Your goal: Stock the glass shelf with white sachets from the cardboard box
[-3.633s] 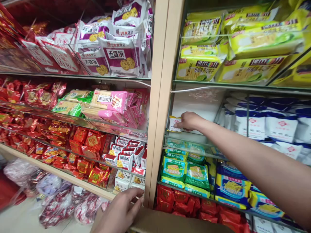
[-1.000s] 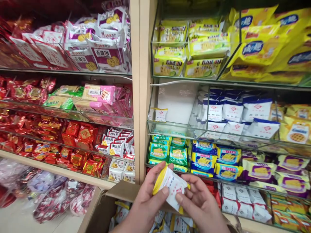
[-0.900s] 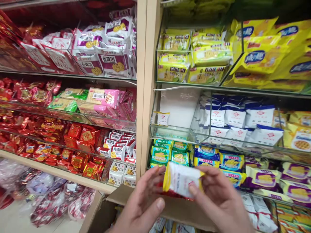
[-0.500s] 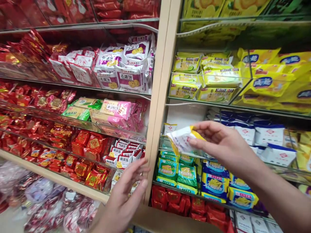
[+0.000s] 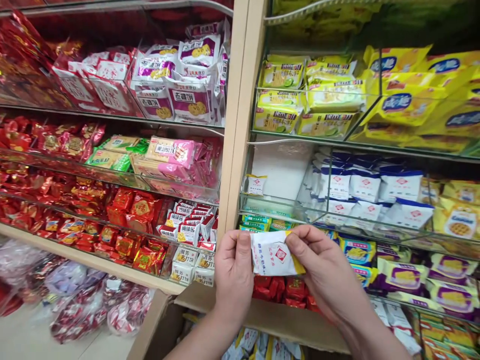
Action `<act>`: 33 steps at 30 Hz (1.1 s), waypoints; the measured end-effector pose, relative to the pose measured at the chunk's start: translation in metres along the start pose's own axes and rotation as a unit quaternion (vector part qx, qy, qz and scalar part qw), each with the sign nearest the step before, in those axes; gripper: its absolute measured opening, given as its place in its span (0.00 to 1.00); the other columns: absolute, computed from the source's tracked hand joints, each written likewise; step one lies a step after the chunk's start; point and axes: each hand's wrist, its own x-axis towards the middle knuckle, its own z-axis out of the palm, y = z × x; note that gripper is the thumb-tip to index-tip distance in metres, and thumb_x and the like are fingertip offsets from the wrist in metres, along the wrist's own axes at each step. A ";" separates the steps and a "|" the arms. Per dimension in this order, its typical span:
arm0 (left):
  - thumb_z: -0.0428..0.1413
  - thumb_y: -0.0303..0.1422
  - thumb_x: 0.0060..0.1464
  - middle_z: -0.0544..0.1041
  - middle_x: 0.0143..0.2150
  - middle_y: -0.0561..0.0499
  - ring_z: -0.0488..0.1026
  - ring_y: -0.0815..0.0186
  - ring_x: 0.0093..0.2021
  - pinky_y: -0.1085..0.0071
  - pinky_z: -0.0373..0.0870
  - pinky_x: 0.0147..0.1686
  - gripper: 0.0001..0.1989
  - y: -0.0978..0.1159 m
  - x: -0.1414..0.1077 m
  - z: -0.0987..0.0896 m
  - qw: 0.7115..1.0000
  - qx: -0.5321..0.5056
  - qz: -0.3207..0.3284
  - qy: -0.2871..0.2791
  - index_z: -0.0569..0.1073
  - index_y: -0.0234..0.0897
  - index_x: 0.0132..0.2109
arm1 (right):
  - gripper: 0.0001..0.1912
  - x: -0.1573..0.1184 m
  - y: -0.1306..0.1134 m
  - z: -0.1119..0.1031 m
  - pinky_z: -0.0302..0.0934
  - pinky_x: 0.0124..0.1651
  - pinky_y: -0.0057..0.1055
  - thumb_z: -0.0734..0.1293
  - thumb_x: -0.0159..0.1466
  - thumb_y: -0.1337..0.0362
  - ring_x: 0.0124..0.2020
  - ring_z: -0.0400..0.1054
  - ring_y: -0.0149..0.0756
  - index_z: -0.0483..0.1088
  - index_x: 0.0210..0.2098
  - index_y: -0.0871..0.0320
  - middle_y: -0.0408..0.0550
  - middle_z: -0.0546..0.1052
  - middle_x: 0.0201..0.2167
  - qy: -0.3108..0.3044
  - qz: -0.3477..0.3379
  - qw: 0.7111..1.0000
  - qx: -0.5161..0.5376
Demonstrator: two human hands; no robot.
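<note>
A small white packet [image 5: 275,253] with yellow ends and a red diamond mark is stretched between my two hands, above an open cardboard box. My left hand [image 5: 235,265] pinches its left end between thumb and fingers. On its right end, my right hand [image 5: 317,262] has thumb and fingers closed. Inside the cardboard box [image 5: 300,320] lie several white and yellow packets [image 5: 249,340]. One similar packet [image 5: 256,185] stands at the left of a mostly bare shelf compartment behind my hands.
Glass-fronted shelves hold yellow lemon packets [image 5: 282,116], blue-topped white packets [image 5: 401,186], purple-and-white packets [image 5: 191,100] and red sweets [image 5: 140,207]. A wooden upright [image 5: 240,100] divides them. Clear bags of sweets [image 5: 129,307] lie on the floor at lower left.
My left hand has moved right and closed on the packet's left end. My right hand has brought the packet down from the shelf. The view has tilted down, showing the box.
</note>
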 end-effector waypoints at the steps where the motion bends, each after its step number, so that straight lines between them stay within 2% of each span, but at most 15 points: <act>1: 0.52 0.47 0.50 0.68 0.22 0.58 0.66 0.72 0.22 0.78 0.64 0.22 0.16 -0.001 -0.001 0.000 1.000 0.007 0.004 0.010 0.64 0.37 0.30 | 0.14 -0.001 0.003 -0.001 0.58 0.27 0.24 0.69 0.52 0.56 0.24 0.60 0.27 0.63 0.26 0.58 0.40 0.67 0.23 0.014 -0.009 1.000 -0.007; 5: 0.52 0.46 0.51 0.65 0.20 0.59 0.63 0.73 0.21 0.80 0.62 0.21 0.16 -0.003 -0.002 0.002 0.998 0.056 0.027 0.028 0.62 0.38 0.28 | 0.15 -0.007 0.014 0.000 0.55 0.24 0.24 0.63 0.56 0.51 0.23 0.56 0.27 0.60 0.27 0.57 0.39 0.64 0.22 0.054 -0.057 0.994 -0.078; 9: 0.52 0.47 0.50 0.63 0.19 0.59 0.61 0.73 0.19 0.79 0.59 0.19 0.17 -0.005 -0.007 0.003 0.998 0.050 0.007 0.040 0.60 0.39 0.27 | 0.15 -0.014 0.022 0.003 0.50 0.22 0.26 0.58 0.59 0.50 0.22 0.52 0.28 0.58 0.28 0.55 0.39 0.60 0.20 0.133 -0.105 0.965 -0.199; 12: 0.52 0.48 0.50 0.62 0.18 0.60 0.59 0.74 0.18 0.79 0.57 0.18 0.18 -0.008 -0.011 0.001 0.999 0.030 -0.011 0.031 0.60 0.39 0.27 | 0.14 -0.019 0.025 0.004 0.52 0.23 0.27 0.59 0.59 0.51 0.22 0.55 0.28 0.59 0.28 0.55 0.41 0.62 0.22 0.161 -0.139 0.955 -0.205; 16: 0.51 0.48 0.50 0.63 0.19 0.59 0.61 0.73 0.19 0.79 0.60 0.19 0.18 -0.009 -0.014 0.000 0.999 0.027 0.011 0.045 0.60 0.39 0.27 | 0.12 -0.028 0.023 0.010 0.56 0.22 0.26 0.63 0.56 0.52 0.22 0.59 0.29 0.61 0.29 0.54 0.42 0.65 0.23 0.143 -0.121 0.976 -0.114; 18: 0.51 0.49 0.50 0.62 0.18 0.60 0.60 0.74 0.18 0.79 0.59 0.17 0.18 -0.006 -0.015 0.001 0.998 0.015 0.025 0.052 0.60 0.39 0.27 | 0.14 -0.032 0.019 0.014 0.62 0.27 0.26 0.67 0.53 0.53 0.28 0.65 0.32 0.64 0.34 0.54 0.45 0.70 0.28 0.116 -0.101 0.985 -0.077; 20: 0.51 0.50 0.50 0.61 0.18 0.60 0.59 0.74 0.16 0.80 0.58 0.15 0.18 -0.001 -0.015 0.001 0.999 0.002 0.029 0.045 0.59 0.40 0.27 | 0.17 -0.032 0.012 0.015 0.65 0.34 0.27 0.68 0.51 0.55 0.35 0.68 0.34 0.65 0.38 0.53 0.47 0.72 0.34 0.063 -0.083 0.991 -0.079; 22: 0.49 0.50 0.50 0.62 0.19 0.60 0.59 0.74 0.17 0.80 0.58 0.15 0.17 0.006 -0.012 -0.006 0.999 0.006 0.026 0.022 0.60 0.41 0.30 | 0.16 -0.023 -0.002 0.008 0.66 0.35 0.28 0.68 0.51 0.56 0.36 0.68 0.35 0.66 0.38 0.53 0.47 0.73 0.35 0.006 -0.096 0.987 -0.132; 24: 0.47 0.49 0.53 0.64 0.23 0.58 0.62 0.72 0.20 0.79 0.61 0.17 0.15 0.011 -0.005 -0.025 0.998 0.056 0.021 -0.010 0.62 0.42 0.35 | 0.15 0.000 -0.022 -0.003 0.66 0.35 0.31 0.68 0.52 0.56 0.35 0.69 0.36 0.67 0.38 0.53 0.47 0.74 0.35 -0.004 -0.160 0.959 -0.232; 26: 0.47 0.44 0.55 0.67 0.27 0.56 0.65 0.70 0.24 0.77 0.63 0.22 0.12 0.011 0.005 -0.053 0.983 0.173 0.023 -0.050 0.63 0.42 0.41 | 0.17 0.035 -0.044 -0.016 0.64 0.39 0.35 0.68 0.52 0.56 0.37 0.68 0.38 0.66 0.40 0.53 0.47 0.74 0.37 0.029 -0.240 0.906 -0.347; 27: 0.50 0.41 0.54 0.68 0.28 0.55 0.66 0.69 0.27 0.75 0.64 0.25 0.11 0.009 0.010 -0.068 0.964 0.254 0.031 -0.072 0.64 0.42 0.42 | 0.17 0.056 -0.053 -0.021 0.63 0.41 0.37 0.67 0.52 0.56 0.37 0.68 0.39 0.66 0.40 0.54 0.47 0.74 0.37 0.048 -0.262 0.877 -0.400; 28: 0.51 0.39 0.53 0.69 0.29 0.54 0.67 0.68 0.28 0.74 0.64 0.28 0.11 0.005 0.015 -0.084 0.938 0.331 0.032 -0.096 0.66 0.41 0.43 | 0.17 0.079 -0.060 -0.024 0.63 0.42 0.38 0.67 0.52 0.57 0.38 0.68 0.40 0.66 0.40 0.55 0.48 0.74 0.38 0.049 -0.265 0.856 -0.440; 30: 0.50 0.38 0.53 0.69 0.27 0.54 0.66 0.67 0.27 0.73 0.63 0.29 0.11 -0.006 0.023 -0.111 0.891 0.434 0.018 -0.131 0.68 0.40 0.43 | 0.16 0.122 -0.067 -0.023 0.62 0.43 0.37 0.67 0.52 0.60 0.39 0.68 0.40 0.67 0.40 0.58 0.50 0.74 0.39 0.013 -0.230 0.818 -0.527; 31: 0.50 0.37 0.53 0.69 0.26 0.54 0.66 0.66 0.26 0.73 0.63 0.28 0.11 -0.011 0.025 -0.121 0.880 0.454 0.003 -0.142 0.68 0.40 0.43 | 0.16 0.142 -0.066 -0.019 0.62 0.42 0.35 0.67 0.52 0.62 0.39 0.68 0.39 0.67 0.40 0.59 0.50 0.74 0.39 -0.013 -0.207 0.791 -0.575; 33: 0.49 0.38 0.53 0.68 0.24 0.55 0.66 0.66 0.25 0.73 0.62 0.26 0.11 -0.021 0.027 -0.133 0.878 0.454 -0.030 -0.148 0.69 0.39 0.41 | 0.15 0.173 -0.060 -0.008 0.62 0.41 0.32 0.67 0.52 0.64 0.39 0.68 0.38 0.68 0.40 0.60 0.50 0.75 0.39 -0.057 -0.177 0.741 -0.646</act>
